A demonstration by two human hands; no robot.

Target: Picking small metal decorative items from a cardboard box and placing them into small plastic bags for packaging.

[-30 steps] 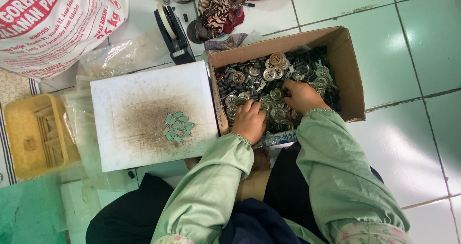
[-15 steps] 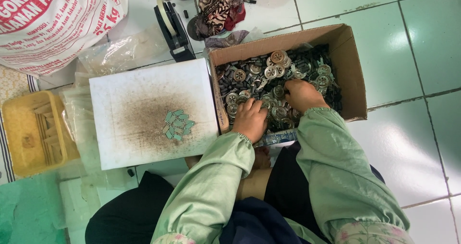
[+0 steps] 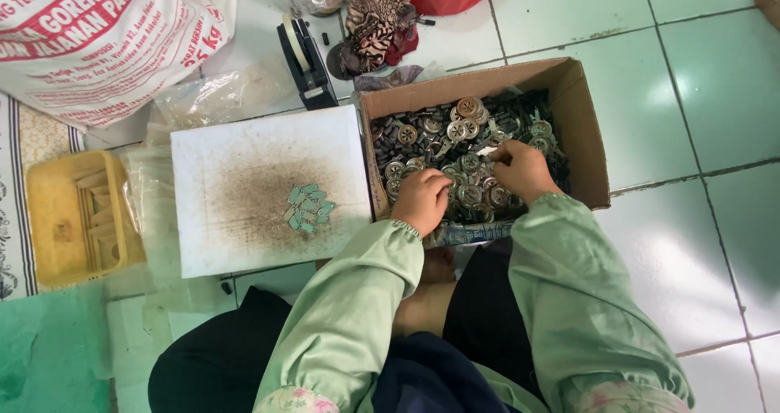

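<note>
Since a second ago little had changed: I kept both hands in the cardboard box (image 3: 589, 129) at two o'clock, so sorting went on. Left hand (image 3: 421, 200) and right hand (image 3: 522, 169) curled over the metal pieces (image 3: 455, 137); grip unclear. White board (image 3: 268, 194) lay at ten o'clock on green tile floor (image 3: 715, 80).

cardboard box (image 3: 587, 129): 1 | white board (image 3: 244, 169): 1 | yellow basket (image 3: 49, 218): 1 | tape dispenser (image 3: 305, 60): 1 | printed sack (image 3: 89, 39): 1
</note>
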